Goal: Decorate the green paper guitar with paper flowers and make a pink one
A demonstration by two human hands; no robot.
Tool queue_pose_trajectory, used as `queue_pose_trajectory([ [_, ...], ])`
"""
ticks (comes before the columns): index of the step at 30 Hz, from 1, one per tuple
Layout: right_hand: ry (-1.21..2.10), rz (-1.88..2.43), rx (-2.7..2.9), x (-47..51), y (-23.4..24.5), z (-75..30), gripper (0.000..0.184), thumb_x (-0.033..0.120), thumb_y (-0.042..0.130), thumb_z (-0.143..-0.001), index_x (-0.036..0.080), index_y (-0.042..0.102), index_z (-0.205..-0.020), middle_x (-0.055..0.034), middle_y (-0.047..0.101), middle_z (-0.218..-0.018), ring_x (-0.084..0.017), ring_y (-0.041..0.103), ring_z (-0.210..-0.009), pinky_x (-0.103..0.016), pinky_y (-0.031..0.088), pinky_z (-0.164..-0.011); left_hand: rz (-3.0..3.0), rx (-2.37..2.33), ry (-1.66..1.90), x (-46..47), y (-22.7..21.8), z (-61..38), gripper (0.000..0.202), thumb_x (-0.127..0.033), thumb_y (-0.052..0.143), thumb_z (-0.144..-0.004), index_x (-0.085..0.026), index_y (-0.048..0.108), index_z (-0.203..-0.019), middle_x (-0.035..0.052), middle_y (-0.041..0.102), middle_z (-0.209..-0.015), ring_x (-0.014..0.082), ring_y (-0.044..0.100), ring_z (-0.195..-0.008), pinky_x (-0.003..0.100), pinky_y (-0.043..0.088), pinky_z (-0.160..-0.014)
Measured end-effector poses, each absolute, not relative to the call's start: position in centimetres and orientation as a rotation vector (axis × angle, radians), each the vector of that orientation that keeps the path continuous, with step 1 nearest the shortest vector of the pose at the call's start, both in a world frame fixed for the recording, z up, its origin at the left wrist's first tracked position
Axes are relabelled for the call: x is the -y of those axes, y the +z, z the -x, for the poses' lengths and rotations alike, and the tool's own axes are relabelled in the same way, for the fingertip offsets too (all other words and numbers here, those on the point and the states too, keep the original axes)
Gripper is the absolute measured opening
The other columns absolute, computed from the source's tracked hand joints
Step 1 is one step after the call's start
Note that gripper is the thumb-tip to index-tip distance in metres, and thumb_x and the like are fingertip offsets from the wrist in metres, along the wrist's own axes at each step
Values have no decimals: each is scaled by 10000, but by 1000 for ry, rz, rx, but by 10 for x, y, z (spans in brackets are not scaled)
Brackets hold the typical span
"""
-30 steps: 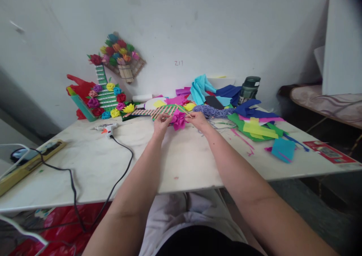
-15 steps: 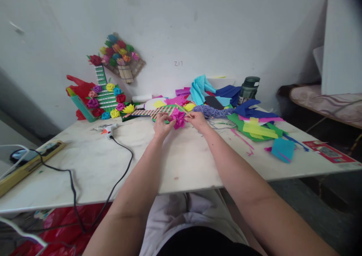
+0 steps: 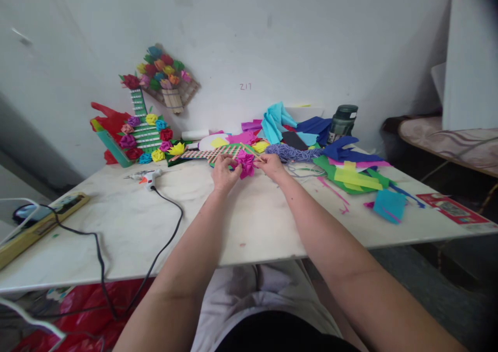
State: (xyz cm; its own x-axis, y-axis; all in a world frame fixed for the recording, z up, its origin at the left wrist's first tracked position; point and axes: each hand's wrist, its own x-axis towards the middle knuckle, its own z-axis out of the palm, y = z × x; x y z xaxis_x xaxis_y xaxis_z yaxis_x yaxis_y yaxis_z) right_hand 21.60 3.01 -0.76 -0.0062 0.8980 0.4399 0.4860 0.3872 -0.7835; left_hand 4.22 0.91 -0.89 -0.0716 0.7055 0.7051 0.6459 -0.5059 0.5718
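Note:
Both my arms reach across the white table [image 3: 249, 222] toward its far middle. A magenta paper flower [image 3: 245, 164] sits between my hands. My left hand [image 3: 223, 173] has its fingers closed on the flower's left side. My right hand [image 3: 271, 166] pinches a thin wooden stick [image 3: 252, 152] that runs up and left behind the flower. Just beyond lies a striped pink and green stick lattice [image 3: 212, 153].
A white glue gun [image 3: 150, 177] with a black cord [image 3: 163, 238] lies to the left. Finished flower crafts [image 3: 146, 131] lean on the wall. Coloured paper scraps [image 3: 350, 173] and a dark green bottle [image 3: 342, 123] fill the right. A yellow box [image 3: 39, 225] sits at far left.
My left hand has slid slightly right, closing in on the flower. My right hand has barely shifted.

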Motion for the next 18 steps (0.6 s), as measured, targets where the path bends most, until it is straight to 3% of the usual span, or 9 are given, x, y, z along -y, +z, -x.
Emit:
queue_pose_trajectory([
  [9, 699, 1125, 1661, -21, 2, -218, 126, 245, 591, -609, 128, 632, -633, 31, 522, -568, -103, 454, -578, -232, 352, -597, -1713, -1336, 1796, -16, -7, -36, 269, -457, 569, -733, -193, 589, -779, 38, 583, -871, 166, 559, -799, 292, 433, -733],
  [13, 730, 1089, 1766, -16, 6, -221, 105, 244, 584, -603, 140, 596, -596, 47, 489, -532, -95, 427, -563, -222, 323, -563, -1358, -1097, 1579, -19, -5, -33, 333, -480, 588, -683, -187, 552, -837, 12, 594, -758, 141, 575, -656, 242, 427, -555],
  [18, 741, 1129, 1868, -10, 9, -221, 89, 217, 563, -612, 138, 604, -613, 47, 495, -517, -91, 421, -537, -221, 308, -540, -1294, -973, 1284, -18, -7, -33, 305, -389, 673, -600, -178, 572, -797, -52, 463, -528, 71, 436, -412, 182, 301, -393],
])
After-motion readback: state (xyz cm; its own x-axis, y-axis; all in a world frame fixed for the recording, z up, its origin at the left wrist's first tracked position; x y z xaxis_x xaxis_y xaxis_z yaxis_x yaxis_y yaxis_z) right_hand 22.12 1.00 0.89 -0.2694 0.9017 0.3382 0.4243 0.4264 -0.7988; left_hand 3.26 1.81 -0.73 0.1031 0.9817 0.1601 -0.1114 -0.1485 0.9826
